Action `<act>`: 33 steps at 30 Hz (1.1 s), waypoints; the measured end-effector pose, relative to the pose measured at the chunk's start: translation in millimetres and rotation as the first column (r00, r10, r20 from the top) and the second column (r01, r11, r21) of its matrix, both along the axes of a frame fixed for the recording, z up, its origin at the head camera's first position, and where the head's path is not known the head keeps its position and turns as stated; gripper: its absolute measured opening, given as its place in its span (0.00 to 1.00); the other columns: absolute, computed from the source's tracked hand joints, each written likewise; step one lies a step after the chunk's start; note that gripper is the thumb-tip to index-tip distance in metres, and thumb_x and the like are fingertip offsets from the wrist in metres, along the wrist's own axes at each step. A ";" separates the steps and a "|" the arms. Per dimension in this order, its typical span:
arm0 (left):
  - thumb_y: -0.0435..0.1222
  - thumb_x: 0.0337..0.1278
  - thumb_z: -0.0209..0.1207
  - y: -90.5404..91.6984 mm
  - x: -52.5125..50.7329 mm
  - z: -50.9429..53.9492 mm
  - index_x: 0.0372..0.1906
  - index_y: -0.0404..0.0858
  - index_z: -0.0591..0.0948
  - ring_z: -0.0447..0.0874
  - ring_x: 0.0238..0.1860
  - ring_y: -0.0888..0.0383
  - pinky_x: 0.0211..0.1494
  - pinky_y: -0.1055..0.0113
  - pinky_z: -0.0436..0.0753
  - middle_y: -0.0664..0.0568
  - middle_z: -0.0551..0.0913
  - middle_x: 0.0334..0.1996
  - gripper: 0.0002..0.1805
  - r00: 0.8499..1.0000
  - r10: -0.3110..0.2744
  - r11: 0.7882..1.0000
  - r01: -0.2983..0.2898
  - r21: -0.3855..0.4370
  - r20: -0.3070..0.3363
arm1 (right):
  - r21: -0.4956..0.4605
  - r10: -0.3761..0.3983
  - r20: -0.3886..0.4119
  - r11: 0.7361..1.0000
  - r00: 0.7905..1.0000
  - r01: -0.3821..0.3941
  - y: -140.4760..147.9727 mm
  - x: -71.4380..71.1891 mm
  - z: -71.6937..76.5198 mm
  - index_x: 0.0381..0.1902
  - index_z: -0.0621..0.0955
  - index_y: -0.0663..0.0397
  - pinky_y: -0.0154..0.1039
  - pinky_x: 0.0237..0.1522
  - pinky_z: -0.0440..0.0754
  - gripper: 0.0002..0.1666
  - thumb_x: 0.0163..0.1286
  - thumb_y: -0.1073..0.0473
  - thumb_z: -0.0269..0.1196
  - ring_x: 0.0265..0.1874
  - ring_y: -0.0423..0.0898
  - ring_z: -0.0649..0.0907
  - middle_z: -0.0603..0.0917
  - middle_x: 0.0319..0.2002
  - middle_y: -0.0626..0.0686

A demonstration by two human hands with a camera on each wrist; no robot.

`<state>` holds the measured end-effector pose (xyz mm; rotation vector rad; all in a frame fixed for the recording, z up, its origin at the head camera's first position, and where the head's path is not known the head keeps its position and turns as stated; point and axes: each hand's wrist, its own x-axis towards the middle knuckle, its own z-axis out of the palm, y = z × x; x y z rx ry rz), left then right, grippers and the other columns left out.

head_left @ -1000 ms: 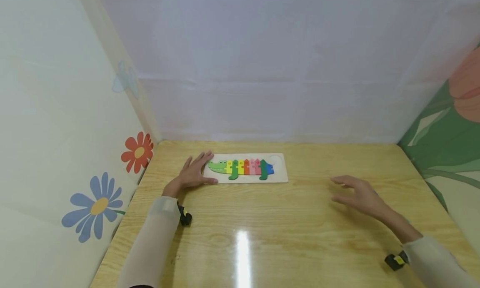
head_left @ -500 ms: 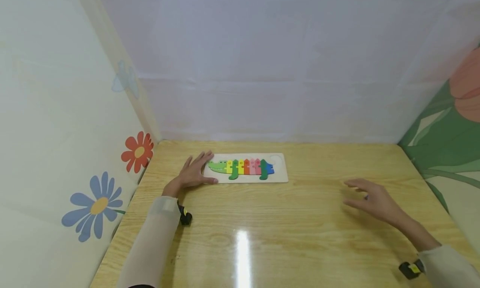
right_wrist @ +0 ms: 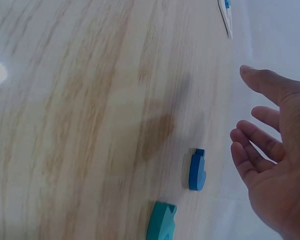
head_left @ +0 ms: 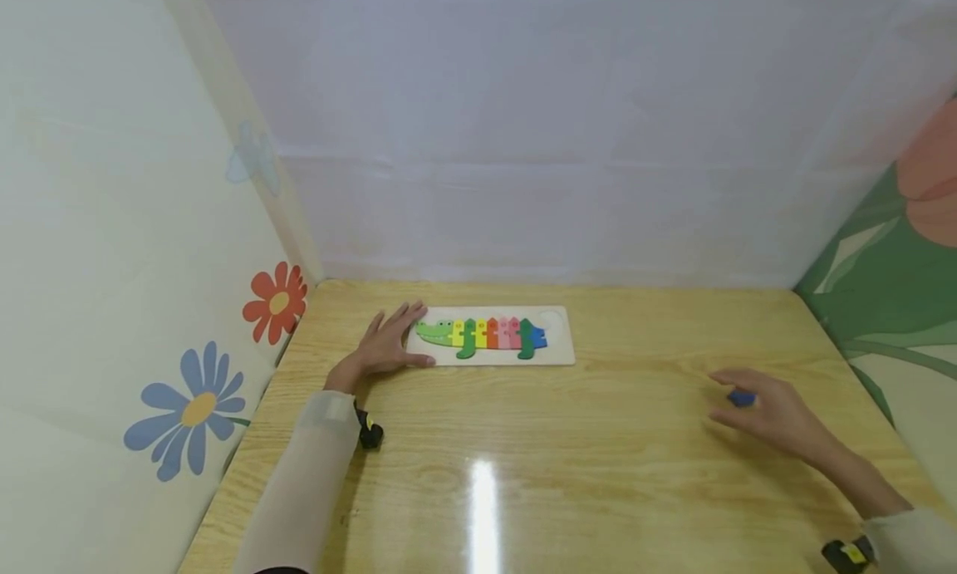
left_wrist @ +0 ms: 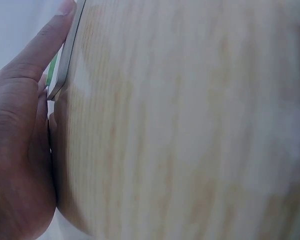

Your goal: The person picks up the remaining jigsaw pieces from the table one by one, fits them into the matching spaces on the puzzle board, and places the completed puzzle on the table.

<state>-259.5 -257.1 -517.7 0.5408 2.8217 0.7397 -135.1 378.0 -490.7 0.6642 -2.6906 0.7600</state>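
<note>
Find the puzzle board (head_left: pixel 561 352) lying flat toward the far side of the tabletop (head_left: pixel 598 441), a little left of middle. Looks like thin wood, so probably light, stiff and unlikely to bend, yet apt to slide on so glossy a surface. Best steadied by the bare rim, clear of the coloured pieces. See the left hand (head_left: pixel 385 343) spread across the left end, thumb at the near edge, fingers reaching to the far left corner, thumb and fingers wide apart and lying fairly straight.

Look right for the loose blue piece (right_wrist: pixel 197 171), resting on the tabletop near a teal piece (right_wrist: pixel 161 222). Judge both as small, rigid, very light and hard to crush, with smooth painted faces perhaps slightly slippery under dry fingertips. Pinch across the thick side walls rather than the flat top, and treat the small knob at one end of the blue piece with some care, as the likeliest part to chip. Note the right hand (head_left: pixel 777 414) hovering over that side, thumb and fingers apart, holding nothing and touching neither piece.
</note>
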 end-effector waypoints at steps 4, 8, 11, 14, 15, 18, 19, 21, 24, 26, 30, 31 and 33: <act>0.60 0.57 0.73 -0.4 0.2 0.1 0.86 0.38 0.53 0.39 0.86 0.39 0.82 0.34 0.32 0.42 0.48 0.87 0.62 1.000 0.002 1.000 -0.002 0.002 0.005 | 0.019 -0.011 -0.006 1.000 1.000 0.011 6.3 3.5 -0.5 0.54 0.88 0.61 0.24 0.43 0.79 0.35 0.46 0.60 0.86 0.42 0.46 0.88 0.90 0.51 0.63; 0.61 0.56 0.72 -1.2 -0.1 -1.0 0.87 0.40 0.52 0.38 0.87 0.41 0.83 0.36 0.31 0.44 0.47 0.87 0.63 1.000 0.004 1.000 -0.004 -0.008 0.013 | 0.028 -0.009 -0.043 1.000 0.999 0.010 12.6 5.4 -3.4 0.52 0.89 0.61 0.20 0.43 0.77 0.36 0.41 0.61 0.88 0.41 0.43 0.88 0.90 0.50 0.62; 0.61 0.56 0.73 -1.7 -0.3 -1.6 0.87 0.40 0.52 0.38 0.87 0.42 0.83 0.35 0.32 0.45 0.48 0.87 0.63 1.000 0.004 1.000 -0.004 -0.007 0.014 | 0.009 -0.010 -0.065 1.000 0.998 0.011 17.3 6.4 -5.0 0.51 0.89 0.61 0.13 0.47 0.72 0.37 0.38 0.62 0.88 0.43 0.36 0.87 0.90 0.49 0.63; 0.61 0.56 0.73 -1.9 -0.4 -2.1 0.86 0.39 0.53 0.38 0.87 0.41 0.82 0.35 0.32 0.44 0.48 0.87 0.63 1.000 0.003 1.000 -0.003 -0.005 0.008 | -0.011 -0.003 -0.084 1.000 0.996 0.003 22.3 7.9 -7.1 0.50 0.88 0.63 0.13 0.46 0.73 0.38 0.36 0.64 0.88 0.46 0.28 0.84 0.89 0.49 0.65; 0.61 0.56 0.73 -1.7 -0.5 -2.1 0.86 0.39 0.53 0.38 0.87 0.41 0.82 0.34 0.32 0.44 0.48 0.87 0.63 1.000 0.002 1.000 -0.002 -0.005 0.005 | -0.019 0.002 -0.093 1.000 0.996 -0.003 23.9 8.2 -7.7 0.49 0.88 0.64 0.14 0.46 0.74 0.38 0.34 0.64 0.88 0.46 0.26 0.83 0.89 0.49 0.65; 0.61 0.56 0.72 -1.1 -1.0 -2.3 0.86 0.39 0.53 0.38 0.87 0.41 0.82 0.35 0.32 0.44 0.48 0.87 0.62 1.000 0.001 1.000 -0.001 -0.008 0.002 | -0.033 0.020 -0.119 0.999 0.993 -0.024 28.0 9.5 -9.3 0.49 0.88 0.66 0.15 0.46 0.77 0.40 0.31 0.67 0.88 0.48 0.21 0.80 0.89 0.48 0.62; 0.61 0.56 0.72 -0.8 -1.0 -2.2 0.86 0.39 0.53 0.38 0.87 0.40 0.82 0.35 0.32 0.43 0.48 0.87 0.62 1.000 0.000 1.000 0.000 -0.006 0.001 | -0.032 0.020 -0.118 0.999 0.993 -0.024 29.4 10.0 -9.2 0.49 0.87 0.66 0.15 0.46 0.77 0.40 0.32 0.66 0.88 0.48 0.20 0.79 0.89 0.49 0.58; 0.62 0.56 0.72 -0.4 -1.4 -2.4 0.86 0.39 0.53 0.38 0.87 0.41 0.82 0.35 0.32 0.44 0.48 0.87 0.63 1.000 0.000 1.000 0.000 -0.006 0.002 | -0.021 0.013 -0.112 1.000 0.994 -0.016 31.8 11.5 -7.6 0.50 0.87 0.66 0.15 0.45 0.76 0.40 0.33 0.65 0.88 0.48 0.19 0.79 0.89 0.50 0.56; 0.62 0.56 0.72 -0.3 -1.9 -3.0 0.86 0.39 0.53 0.38 0.87 0.41 0.83 0.35 0.31 0.44 0.48 0.87 0.63 1.000 -0.002 1.000 0.002 -0.002 0.006 | 0.011 -0.006 -0.078 1.000 0.997 0.007 35.7 14.1 -4.5 0.52 0.87 0.65 0.15 0.44 0.76 0.41 0.36 0.63 0.88 0.46 0.25 0.83 0.90 0.50 0.57; 0.62 0.56 0.72 -0.5 -2.1 -3.1 0.87 0.40 0.53 0.37 0.87 0.42 0.83 0.36 0.31 0.45 0.47 0.87 0.63 1.000 -0.002 1.000 0.002 -0.004 0.008 | 0.032 -0.017 -0.052 0.999 0.999 0.019 38.3 16.0 -2.5 0.53 0.87 0.65 0.17 0.43 0.78 0.41 0.37 0.61 0.89 0.43 0.32 0.85 0.89 0.49 0.63; 0.63 0.55 0.72 -0.7 -1.8 -2.2 0.87 0.40 0.53 0.38 0.87 0.42 0.83 0.36 0.31 0.44 0.48 0.87 0.64 1.000 -0.003 1.000 0.003 -0.009 0.005 | 0.081 -0.042 -0.015 0.996 0.999 0.043 43.3 19.4 -1.3 0.52 0.87 0.63 0.28 0.37 0.84 0.40 0.39 0.57 0.89 0.39 0.39 0.87 0.89 0.49 0.64; 0.63 0.55 0.72 -0.8 -1.6 -1.8 0.86 0.40 0.53 0.38 0.87 0.41 0.83 0.36 0.31 0.44 0.48 0.87 0.64 1.000 -0.003 1.000 0.003 -0.010 0.003 | 0.091 -0.045 -0.011 0.995 0.999 0.046 44.7 19.8 -1.4 0.52 0.87 0.62 0.29 0.37 0.84 0.40 0.39 0.56 0.89 0.39 0.39 0.87 0.89 0.49 0.65; 0.64 0.55 0.71 -0.9 -1.3 -1.4 0.87 0.40 0.53 0.38 0.87 0.41 0.83 0.36 0.32 0.44 0.48 0.87 0.64 1.000 -0.002 1.000 0.002 -0.014 0.003 | 0.108 -0.051 -0.016 0.993 0.999 0.053 47.6 20.2 -2.7 0.51 0.88 0.61 0.27 0.38 0.83 0.39 0.39 0.55 0.89 0.39 0.40 0.87 0.89 0.48 0.64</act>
